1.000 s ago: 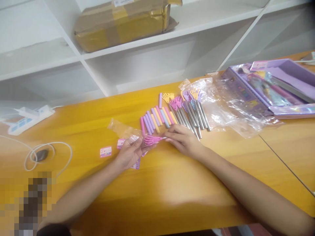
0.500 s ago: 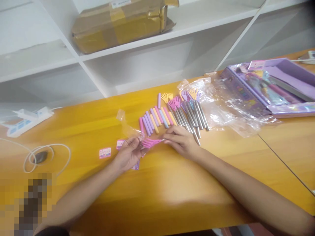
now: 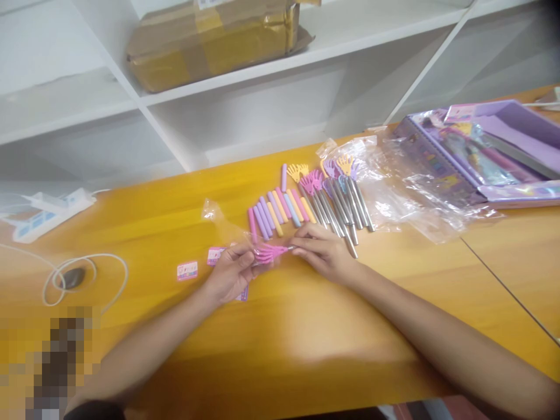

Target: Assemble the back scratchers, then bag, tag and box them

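Between my hands is a pink hand-shaped back scratcher [image 3: 270, 253], its head pointing left. My left hand [image 3: 233, 269] is closed on a clear plastic bag [image 3: 221, 217], which appears to lie around the scratcher's head. My right hand [image 3: 324, 252] pinches the scratcher at its short metal neck; the rest of the rod is hidden by the fingers. Just beyond lie several coloured handle tubes [image 3: 276, 211] in a row. Right of them, more back scratchers [image 3: 336, 195] with metal rods and pink, yellow and purple heads lie bunched. Small printed cards [image 3: 187, 270] lie by my left hand.
Crumpled clear bags [image 3: 394, 181] lie at the right, against an open purple box [image 3: 476, 194] holding packed items. A white power strip [image 3: 55, 216] and a cable with a dark plug [image 3: 73, 279] are at the left. A cardboard box [image 3: 214, 49] sits on the white shelf [image 3: 245, 79] behind.
The pink scratcher head sits slightly further right of my left fingers, and the bag's free end has shifted a little left. Both hands keep their grip.
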Demonstrator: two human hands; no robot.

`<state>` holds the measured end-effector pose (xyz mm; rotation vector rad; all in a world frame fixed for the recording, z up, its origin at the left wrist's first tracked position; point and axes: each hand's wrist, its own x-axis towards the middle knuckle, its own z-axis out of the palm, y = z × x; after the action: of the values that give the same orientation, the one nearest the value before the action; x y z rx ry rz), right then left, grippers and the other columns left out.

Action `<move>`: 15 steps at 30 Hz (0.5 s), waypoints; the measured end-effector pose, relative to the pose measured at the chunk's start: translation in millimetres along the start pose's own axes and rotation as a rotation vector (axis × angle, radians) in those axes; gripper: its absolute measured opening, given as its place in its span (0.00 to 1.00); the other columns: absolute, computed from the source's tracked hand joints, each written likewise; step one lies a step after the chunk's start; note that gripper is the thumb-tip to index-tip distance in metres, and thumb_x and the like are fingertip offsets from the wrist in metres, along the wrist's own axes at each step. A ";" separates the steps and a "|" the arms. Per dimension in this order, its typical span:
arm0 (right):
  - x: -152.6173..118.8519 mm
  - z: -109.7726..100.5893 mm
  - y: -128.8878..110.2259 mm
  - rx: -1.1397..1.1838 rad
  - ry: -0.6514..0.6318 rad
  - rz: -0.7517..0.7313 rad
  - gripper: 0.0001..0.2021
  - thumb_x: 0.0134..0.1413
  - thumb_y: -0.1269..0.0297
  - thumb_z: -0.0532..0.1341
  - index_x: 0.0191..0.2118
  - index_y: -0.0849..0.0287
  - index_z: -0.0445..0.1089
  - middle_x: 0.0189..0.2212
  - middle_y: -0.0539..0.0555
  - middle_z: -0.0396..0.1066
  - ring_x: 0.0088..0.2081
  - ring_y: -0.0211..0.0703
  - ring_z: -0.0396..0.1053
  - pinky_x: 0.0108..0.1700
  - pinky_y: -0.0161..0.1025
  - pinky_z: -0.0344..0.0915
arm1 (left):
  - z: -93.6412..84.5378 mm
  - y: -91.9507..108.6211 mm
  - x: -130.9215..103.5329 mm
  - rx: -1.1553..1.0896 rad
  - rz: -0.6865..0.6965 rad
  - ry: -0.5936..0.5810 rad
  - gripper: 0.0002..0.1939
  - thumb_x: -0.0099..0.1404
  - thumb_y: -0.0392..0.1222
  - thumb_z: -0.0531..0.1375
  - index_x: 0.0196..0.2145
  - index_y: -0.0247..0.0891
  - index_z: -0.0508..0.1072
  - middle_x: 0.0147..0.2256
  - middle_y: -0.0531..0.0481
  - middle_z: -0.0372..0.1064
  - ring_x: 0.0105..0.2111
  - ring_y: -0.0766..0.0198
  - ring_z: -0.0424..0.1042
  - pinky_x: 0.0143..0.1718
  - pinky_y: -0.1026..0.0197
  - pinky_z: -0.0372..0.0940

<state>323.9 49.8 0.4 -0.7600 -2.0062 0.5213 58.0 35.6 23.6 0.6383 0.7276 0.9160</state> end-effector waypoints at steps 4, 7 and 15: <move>-0.1 0.4 -1.6 -0.007 0.006 0.012 0.10 0.74 0.65 0.62 0.55 0.56 0.78 0.39 0.56 0.72 0.41 0.44 0.71 0.43 0.43 0.69 | -0.8 -3.9 -0.8 0.063 0.038 0.046 0.20 0.52 0.47 0.81 0.37 0.33 0.83 0.39 0.43 0.83 0.41 0.56 0.83 0.47 0.54 0.77; 0.1 2.5 -6.7 -0.039 -0.006 0.042 0.10 0.74 0.66 0.62 0.54 0.57 0.78 0.39 0.56 0.72 0.41 0.43 0.71 0.43 0.42 0.70 | -0.1 -7.5 -1.0 0.190 0.106 0.086 0.21 0.50 0.44 0.82 0.39 0.34 0.83 0.36 0.44 0.83 0.36 0.58 0.81 0.40 0.58 0.75; -0.9 16.8 -35.1 -0.007 -0.018 0.123 0.09 0.74 0.66 0.61 0.51 0.58 0.79 0.37 0.56 0.71 0.37 0.42 0.71 0.39 0.40 0.71 | 13.4 -9.3 -8.8 0.453 0.199 0.167 0.13 0.58 0.43 0.77 0.37 0.35 0.83 0.35 0.46 0.80 0.32 0.61 0.76 0.37 0.59 0.73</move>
<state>298.9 22.8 13.1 -0.8905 -1.9873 0.5942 69.3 21.2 27.1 1.0563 1.0498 1.0025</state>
